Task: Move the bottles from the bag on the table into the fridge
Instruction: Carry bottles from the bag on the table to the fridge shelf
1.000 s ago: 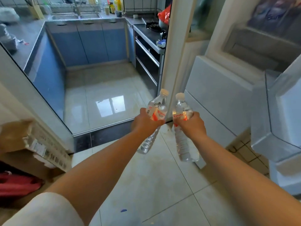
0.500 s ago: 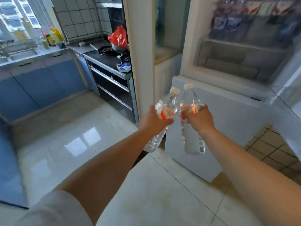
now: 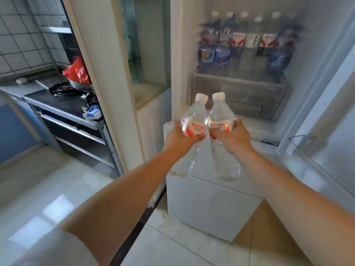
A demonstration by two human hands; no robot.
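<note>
I hold two clear water bottles with white caps and red-and-white labels in front of the open fridge. My left hand grips the left bottle round its label. My right hand grips the right bottle the same way. Both bottles stand nearly upright and side by side, caps close together. Behind them, a fridge shelf holds a row of several bottles, blurred. A clear drawer sits under that shelf. The bag and table are out of view.
The fridge door stands open at the right. A white pillar separates the fridge from the kitchen at the left, where a stove counter carries a red bag. Pale glossy tiles cover the floor.
My view has swung right and up from the kitchen floor to the fridge interior. Both hands, still gripping their bottles, have come closer to the fridge shelves.
</note>
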